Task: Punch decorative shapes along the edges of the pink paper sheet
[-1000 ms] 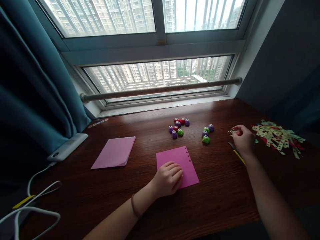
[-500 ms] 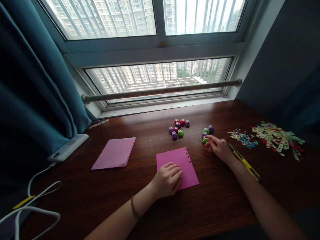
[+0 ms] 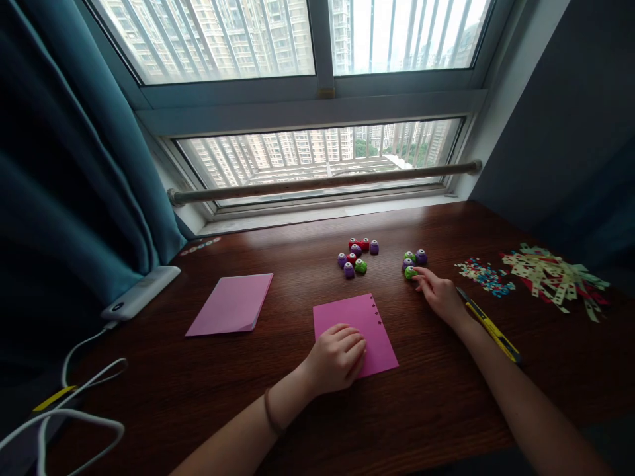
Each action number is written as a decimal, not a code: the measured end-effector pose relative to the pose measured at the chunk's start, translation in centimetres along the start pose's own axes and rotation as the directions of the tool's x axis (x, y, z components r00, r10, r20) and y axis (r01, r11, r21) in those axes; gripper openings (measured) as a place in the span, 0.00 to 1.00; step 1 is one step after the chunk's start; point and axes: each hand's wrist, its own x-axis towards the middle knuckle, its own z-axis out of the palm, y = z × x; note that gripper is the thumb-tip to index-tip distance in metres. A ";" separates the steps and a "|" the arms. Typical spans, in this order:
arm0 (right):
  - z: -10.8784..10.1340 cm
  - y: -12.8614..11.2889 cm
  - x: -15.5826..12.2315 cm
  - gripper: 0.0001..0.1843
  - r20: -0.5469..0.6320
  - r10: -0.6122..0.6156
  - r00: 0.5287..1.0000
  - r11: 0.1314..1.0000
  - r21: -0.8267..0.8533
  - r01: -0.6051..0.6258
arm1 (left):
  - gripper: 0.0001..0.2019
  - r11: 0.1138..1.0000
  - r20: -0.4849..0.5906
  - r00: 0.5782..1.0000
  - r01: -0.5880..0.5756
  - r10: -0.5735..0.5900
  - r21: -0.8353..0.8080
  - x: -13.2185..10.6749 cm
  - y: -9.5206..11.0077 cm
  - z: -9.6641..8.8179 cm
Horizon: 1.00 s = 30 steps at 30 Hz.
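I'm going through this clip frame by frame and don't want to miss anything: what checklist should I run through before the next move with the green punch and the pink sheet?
1. Left hand presses the pink sheet flat on the table: ok.
2. Right hand fingers touch the green punch: ok.
3. Green punch firmly gripped: cannot tell; the fingertips only meet its side.
4. Green punch clear of the neighbouring punches: not ok; they crowd right behind it.
5. Row of holes on the sheet's right edge uncovered: ok.
6. Utility knife clear of the right arm: not ok; it lies just beside the wrist.
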 end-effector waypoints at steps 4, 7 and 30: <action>0.2 -0.4 -0.3 0.19 -0.035 -0.018 0.999 1.000 0.013 0.019 | 0.10 1.000 -0.008 1.000 0.002 -0.002 0.001 0.1 0.1 -0.1; 0.4 -0.9 -0.6 0.18 -0.049 -0.048 0.998 0.998 0.043 0.050 | 0.09 1.000 -0.019 1.000 0.004 -0.004 0.005 0.1 0.1 -0.1; 9.1 -5.6 8.6 0.23 -0.071 -0.054 0.996 0.986 -0.164 0.042 | 0.10 0.999 -0.058 0.998 0.036 -0.034 0.024 0.0 -0.3 0.2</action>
